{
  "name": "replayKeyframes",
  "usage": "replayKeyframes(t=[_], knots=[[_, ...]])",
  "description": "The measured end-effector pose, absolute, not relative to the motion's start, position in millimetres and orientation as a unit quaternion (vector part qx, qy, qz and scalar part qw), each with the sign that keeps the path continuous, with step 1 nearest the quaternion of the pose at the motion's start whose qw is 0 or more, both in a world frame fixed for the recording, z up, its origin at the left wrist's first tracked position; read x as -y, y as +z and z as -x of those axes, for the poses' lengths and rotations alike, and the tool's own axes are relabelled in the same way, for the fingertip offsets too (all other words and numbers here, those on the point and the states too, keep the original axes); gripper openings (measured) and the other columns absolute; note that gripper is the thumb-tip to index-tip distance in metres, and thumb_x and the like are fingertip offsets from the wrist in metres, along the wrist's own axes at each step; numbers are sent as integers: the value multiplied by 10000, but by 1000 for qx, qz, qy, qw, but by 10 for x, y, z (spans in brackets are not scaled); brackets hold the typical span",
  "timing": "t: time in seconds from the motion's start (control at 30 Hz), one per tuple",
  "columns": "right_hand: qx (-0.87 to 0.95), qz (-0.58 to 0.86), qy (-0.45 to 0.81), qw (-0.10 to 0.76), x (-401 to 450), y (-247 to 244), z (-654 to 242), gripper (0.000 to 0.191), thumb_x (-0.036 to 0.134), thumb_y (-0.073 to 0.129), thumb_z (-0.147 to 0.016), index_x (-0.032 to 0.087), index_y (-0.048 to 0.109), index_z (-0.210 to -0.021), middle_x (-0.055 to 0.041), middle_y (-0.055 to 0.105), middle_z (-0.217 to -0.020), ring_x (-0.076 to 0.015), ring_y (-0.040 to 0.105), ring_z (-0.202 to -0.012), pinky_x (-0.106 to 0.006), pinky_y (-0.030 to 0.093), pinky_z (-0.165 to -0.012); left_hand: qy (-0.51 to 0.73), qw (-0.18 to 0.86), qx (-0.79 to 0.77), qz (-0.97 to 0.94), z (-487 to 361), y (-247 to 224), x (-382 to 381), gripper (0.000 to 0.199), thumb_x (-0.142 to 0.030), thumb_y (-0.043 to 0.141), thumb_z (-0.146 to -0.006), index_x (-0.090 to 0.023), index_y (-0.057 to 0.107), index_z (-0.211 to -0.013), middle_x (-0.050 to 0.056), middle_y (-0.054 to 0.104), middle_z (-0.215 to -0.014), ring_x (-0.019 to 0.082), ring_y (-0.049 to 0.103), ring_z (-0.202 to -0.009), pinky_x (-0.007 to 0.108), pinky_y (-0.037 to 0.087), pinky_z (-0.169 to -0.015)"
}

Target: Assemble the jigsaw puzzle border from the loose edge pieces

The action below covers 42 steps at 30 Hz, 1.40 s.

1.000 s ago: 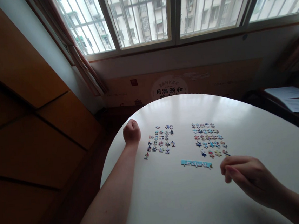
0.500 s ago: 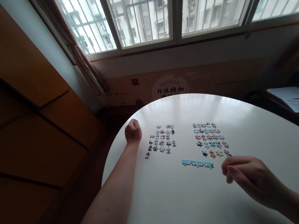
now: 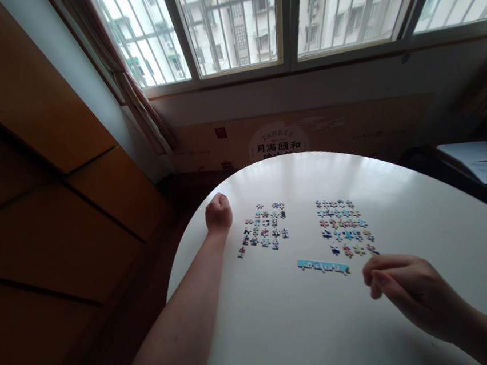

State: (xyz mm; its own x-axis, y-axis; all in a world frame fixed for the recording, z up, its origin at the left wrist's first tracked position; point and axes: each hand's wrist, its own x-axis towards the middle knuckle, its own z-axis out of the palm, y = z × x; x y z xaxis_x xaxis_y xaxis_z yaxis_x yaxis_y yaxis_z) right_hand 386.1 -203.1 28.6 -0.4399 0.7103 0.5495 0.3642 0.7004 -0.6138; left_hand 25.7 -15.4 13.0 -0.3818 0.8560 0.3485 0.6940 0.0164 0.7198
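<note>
My left hand (image 3: 219,212) rests as a closed fist on the white table (image 3: 259,341), left of a group of loose jigsaw pieces (image 3: 264,233); nothing shows in it. My right hand (image 3: 402,285) hangs over the table at the right with its fingers curled and the thumb pressed against them. Whatever it may hold is hidden. Just left of it lies a joined strip of light-blue jigsaw pieces (image 3: 324,267) with white figures. Beyond the strip, a second group of loose jigsaw pieces (image 3: 342,219) is laid out in rows, its nearest piece close to my right knuckles.
The table's rounded far edge faces a barred window (image 3: 228,23). A printed box or panel (image 3: 336,122) stands below the window. Wooden cabinets (image 3: 59,234) are at the left, beside a curtain (image 3: 142,112). Papers (image 3: 475,151) lie on another surface at the far right.
The view has shifted very slightly. Both hands and the jigsaw pieces keep the same places on and over the table.
</note>
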Motion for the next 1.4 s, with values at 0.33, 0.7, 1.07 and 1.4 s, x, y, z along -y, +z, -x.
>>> replayKeyframes(t=[0.33,0.7,1.07,1.4], knots=[[822,329,204,419,2036,309,-3849,404,147,423,-1020,177,611,-664,-45,667,-688,-136,668,-601,-221,508,-566,444,104,-710,-536,-229,119,140,250,-203,398,-886,-236,496,-658,18,583,-663,215,519,-688,314,337,-650],[821,326,205,421,2033,322,-3843,415,155,420,-1022,181,618,-657,-47,666,-674,-142,658,-578,-230,502,-545,449,112,-711,-530,-229,114,140,250,-206,397,-880,-238,501,-655,20,586,-677,218,527,-709,317,353,-666],[816,337,205,422,2037,295,-3859,431,184,421,-1033,179,637,-660,-52,677,-691,-148,668,-596,-233,520,-557,472,122,-713,-504,-171,52,73,232,-225,388,-860,-235,475,-644,16,574,-675,208,531,-715,311,363,-657],[820,331,202,421,2034,312,-3850,415,154,418,-1022,179,614,-658,-44,670,-681,-136,664,-590,-219,508,-548,487,133,-706,-497,-140,24,48,213,-236,392,-833,-237,475,-637,8,560,-655,202,527,-698,308,368,-643]])
